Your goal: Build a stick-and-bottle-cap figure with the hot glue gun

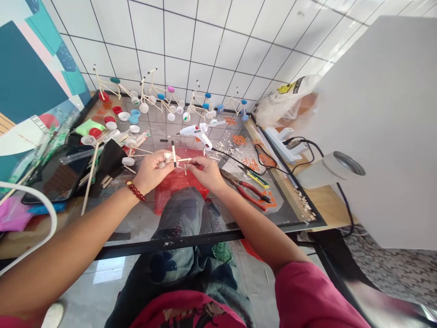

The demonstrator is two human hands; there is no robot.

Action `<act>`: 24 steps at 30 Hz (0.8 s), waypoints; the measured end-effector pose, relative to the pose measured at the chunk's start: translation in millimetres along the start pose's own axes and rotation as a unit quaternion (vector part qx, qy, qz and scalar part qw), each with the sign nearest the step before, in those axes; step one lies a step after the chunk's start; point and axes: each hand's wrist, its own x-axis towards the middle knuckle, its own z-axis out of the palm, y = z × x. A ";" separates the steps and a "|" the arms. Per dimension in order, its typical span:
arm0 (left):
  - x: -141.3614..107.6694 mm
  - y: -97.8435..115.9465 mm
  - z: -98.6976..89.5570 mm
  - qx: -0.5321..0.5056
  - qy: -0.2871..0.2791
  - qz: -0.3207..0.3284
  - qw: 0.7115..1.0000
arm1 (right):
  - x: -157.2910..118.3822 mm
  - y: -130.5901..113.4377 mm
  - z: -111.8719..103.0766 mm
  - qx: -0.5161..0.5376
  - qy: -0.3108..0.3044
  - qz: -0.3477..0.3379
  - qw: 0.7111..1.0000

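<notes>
My left hand (153, 169) pinches a small frame of pale wooden sticks (185, 160) over the glass tabletop. An upright stick with black ends (173, 152) stands out of that frame, near the left fingertips. From the other side, my right hand (207, 173) grips the frame's sticks between thumb and fingers. White caps (128, 161) lie to the left of my left hand; whether they join the held frame, I cannot tell. Beyond my hands a white glue gun (196, 132) rests on the table, its nozzle pointing left.
Several stick models with bottle-cap wheels (160, 96) line the wall. Red-handled pliers (251, 193) and a yellow-green utility knife (257, 178) lie right of my hands. A black cord (235, 159) crosses there. Loose caps (111, 123) and a dark tablet (58, 173) are leftward.
</notes>
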 end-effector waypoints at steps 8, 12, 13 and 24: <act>0.0 0.6 -0.6 0.003 -0.002 0.007 1.000 | 0.3 -1.4 -0.9 -0.002 -0.004 -0.002 1.000; -0.3 0.3 -0.9 0.013 -0.005 -0.013 1.000 | -0.3 0.1 0.5 -0.005 0.001 -0.004 1.000; -0.4 0.3 -0.8 0.012 -0.006 -0.018 1.000 | -0.4 0.9 1.1 -0.003 0.001 -0.007 1.000; -1.0 -2.3 0.8 0.009 0.004 -0.051 0.999 | 0.9 10.2 3.2 0.001 -0.007 -0.033 0.999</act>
